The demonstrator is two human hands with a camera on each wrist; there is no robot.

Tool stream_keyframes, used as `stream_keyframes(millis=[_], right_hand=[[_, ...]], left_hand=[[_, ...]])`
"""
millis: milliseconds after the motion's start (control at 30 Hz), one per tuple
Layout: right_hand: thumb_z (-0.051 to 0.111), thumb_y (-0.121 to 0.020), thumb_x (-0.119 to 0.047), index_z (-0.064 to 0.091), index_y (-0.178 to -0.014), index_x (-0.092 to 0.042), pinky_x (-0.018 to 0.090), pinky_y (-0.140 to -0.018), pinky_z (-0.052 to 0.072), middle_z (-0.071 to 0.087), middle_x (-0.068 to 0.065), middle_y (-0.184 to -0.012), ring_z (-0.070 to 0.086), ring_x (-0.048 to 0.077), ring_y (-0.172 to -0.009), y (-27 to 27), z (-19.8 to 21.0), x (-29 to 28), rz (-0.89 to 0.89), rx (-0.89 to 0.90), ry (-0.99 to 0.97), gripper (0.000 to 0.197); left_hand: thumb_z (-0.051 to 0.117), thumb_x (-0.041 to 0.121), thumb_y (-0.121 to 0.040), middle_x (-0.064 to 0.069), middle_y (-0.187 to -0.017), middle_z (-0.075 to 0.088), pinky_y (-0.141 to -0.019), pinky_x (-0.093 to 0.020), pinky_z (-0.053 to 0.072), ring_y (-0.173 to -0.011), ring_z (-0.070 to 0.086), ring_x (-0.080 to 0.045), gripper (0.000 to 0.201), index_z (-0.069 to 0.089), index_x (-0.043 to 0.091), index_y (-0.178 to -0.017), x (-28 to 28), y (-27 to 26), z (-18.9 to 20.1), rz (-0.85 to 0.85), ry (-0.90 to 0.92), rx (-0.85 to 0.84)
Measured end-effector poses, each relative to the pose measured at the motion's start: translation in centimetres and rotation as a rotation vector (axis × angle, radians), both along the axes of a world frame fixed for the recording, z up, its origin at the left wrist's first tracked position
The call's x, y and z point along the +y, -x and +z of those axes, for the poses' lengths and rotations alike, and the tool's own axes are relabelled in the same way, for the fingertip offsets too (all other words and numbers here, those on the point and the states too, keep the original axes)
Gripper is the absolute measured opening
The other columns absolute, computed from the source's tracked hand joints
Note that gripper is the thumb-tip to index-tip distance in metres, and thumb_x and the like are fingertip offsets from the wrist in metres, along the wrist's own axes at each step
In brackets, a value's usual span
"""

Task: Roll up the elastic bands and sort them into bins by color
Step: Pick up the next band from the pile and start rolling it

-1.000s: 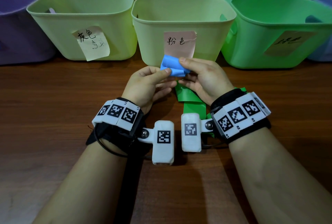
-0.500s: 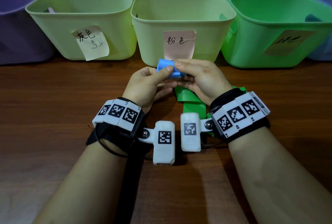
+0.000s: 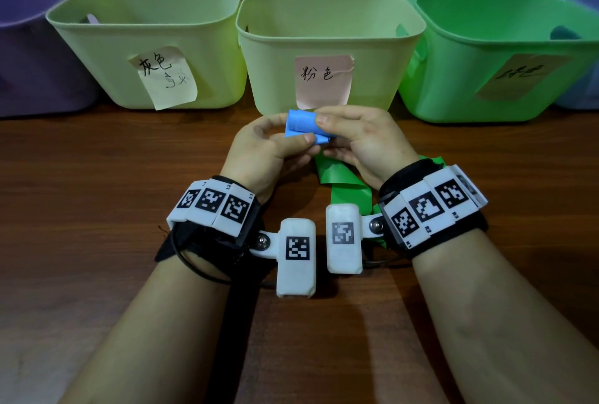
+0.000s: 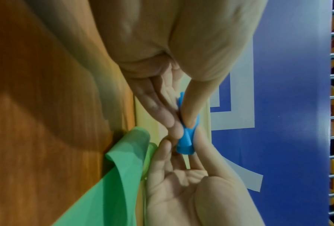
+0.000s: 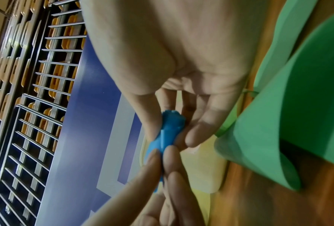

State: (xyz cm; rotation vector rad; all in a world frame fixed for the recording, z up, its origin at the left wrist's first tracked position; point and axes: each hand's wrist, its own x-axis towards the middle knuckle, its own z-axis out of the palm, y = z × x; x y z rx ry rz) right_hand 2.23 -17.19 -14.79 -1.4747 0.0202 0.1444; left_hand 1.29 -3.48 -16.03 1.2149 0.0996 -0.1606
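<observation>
A blue elastic band [image 3: 303, 126], rolled into a short thick roll, is held above the table in front of the middle bin. My left hand [image 3: 275, 147] pinches its left part between thumb and fingers. My right hand [image 3: 356, 141] pinches the right end from above with thumb and forefinger. The left wrist view shows the blue roll [image 4: 187, 137] end-on between both hands' fingertips; in the right wrist view the roll [image 5: 168, 133] is squeezed the same way. A green elastic band [image 3: 343, 190] lies flat on the wood under my right hand.
Three bins stand at the back of the wooden table [image 3: 97, 209]: a pale green bin [image 3: 146, 15] with a yellow note, a middle pale green bin [image 3: 327, 34] with a pink note, and a bright green bin [image 3: 502, 57] on the right. A purple bin [image 3: 29, 57] sits far left.
The blue band has been rolled tighter: its loose flap has been wound in and both hands' fingers have shifted round the roll. The hands stayed in the same place.
</observation>
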Motion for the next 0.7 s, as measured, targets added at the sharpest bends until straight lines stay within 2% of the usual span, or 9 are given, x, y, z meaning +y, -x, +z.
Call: stream_keyframes(millis=[100, 167, 267, 333, 433, 500, 633, 700], right_hand=[[0.058, -0.089, 0.001, 0.063, -0.107, -0.002, 0.017, -0.058, 0.050, 0.064, 0.010, -0.080, 0.060, 0.015, -0.063, -0.09, 0.04, 0.05, -0.019, 0.004, -0.063, 0.019], [0.058, -0.087, 0.006, 0.062, -0.108, 0.000, 0.018, -0.060, 0.051, 0.064, 0.010, -0.082, 0.061, 0.015, -0.068, -0.16, 0.05, 0.05, -0.010, 0.003, -0.075, 0.022], [0.058, -0.085, 0.010, 0.063, -0.101, -0.003, 0.018, -0.064, 0.050, 0.063, 0.010, -0.085, 0.060, 0.015, -0.070, -0.13, 0.07, 0.10, 0.013, 0.001, -0.062, 0.022], [0.058, -0.084, 0.012, 0.063, -0.101, -0.003, 0.017, -0.065, 0.051, 0.063, 0.010, -0.085, 0.059, 0.015, -0.068, -0.09, 0.08, 0.15, 0.014, -0.002, -0.064, 0.023], [0.058, -0.084, 0.012, 0.060, -0.115, 0.004, 0.017, -0.067, 0.051, 0.062, 0.011, -0.087, 0.059, 0.015, -0.069, -0.19, 0.02, 0.26, -0.011, -0.005, -0.101, 0.032], [0.059, -0.085, 0.008, 0.057, -0.120, 0.002, 0.020, -0.069, 0.051, 0.061, 0.011, -0.093, 0.060, 0.016, -0.074, -0.30, -0.08, 0.26, -0.036, 0.002, -0.124, 0.035], [0.058, -0.088, 0.003, 0.061, -0.107, -0.004, 0.017, -0.066, 0.052, 0.063, 0.008, -0.084, 0.060, 0.012, -0.069, -0.30, -0.22, 0.08, 0.002, 0.027, -0.103, 0.020], [0.057, -0.087, 0.007, 0.062, -0.106, -0.003, 0.017, -0.067, 0.054, 0.064, 0.009, -0.086, 0.062, 0.012, -0.070, -0.38, -0.27, -0.05, -0.004, 0.030, -0.126, 0.021]], left_hand=[[0.061, -0.003, -0.085, -0.006, -0.072, 0.072, -0.058, -0.018, 0.053, -0.063, 0.069, -0.012, 0.017, 0.062, 0.009, -0.098, 0.00, 0.01, 0.01, 0.000, -0.018, 0.005], [0.062, 0.007, -0.088, -0.006, -0.076, 0.073, -0.059, -0.019, 0.054, -0.067, 0.070, -0.013, 0.007, 0.065, 0.010, -0.094, 0.01, 0.04, 0.02, 0.003, -0.037, -0.003], [0.061, 0.015, -0.090, -0.006, -0.077, 0.073, -0.061, -0.019, 0.056, -0.066, 0.070, -0.013, 0.010, 0.065, 0.007, -0.095, 0.09, 0.01, -0.14, 0.027, -0.047, -0.002], [0.061, 0.011, -0.090, -0.007, -0.077, 0.073, -0.061, -0.019, 0.056, -0.065, 0.069, -0.013, 0.009, 0.066, 0.006, -0.095, 0.18, -0.03, -0.18, 0.022, -0.038, -0.002], [0.059, 0.005, -0.089, -0.008, -0.080, 0.073, -0.064, -0.020, 0.057, -0.068, 0.070, -0.014, 0.011, 0.065, 0.006, -0.098, 0.22, -0.10, -0.10, 0.041, -0.013, -0.011], [0.058, -0.001, -0.089, -0.010, -0.083, 0.072, -0.066, -0.022, 0.057, -0.068, 0.071, -0.015, 0.014, 0.063, 0.007, -0.099, 0.23, -0.19, -0.06, 0.075, 0.016, -0.018], [0.056, -0.010, -0.086, -0.015, -0.086, 0.068, -0.072, -0.025, 0.056, -0.069, 0.069, -0.018, 0.024, 0.062, 0.012, -0.093, 0.23, -0.16, 0.05, 0.105, 0.038, -0.026], [0.057, -0.012, -0.084, -0.017, -0.089, 0.067, -0.077, -0.031, 0.055, -0.072, 0.068, -0.021, 0.026, 0.062, 0.013, -0.092, 0.30, -0.12, 0.12, 0.091, 0.027, -0.031]])
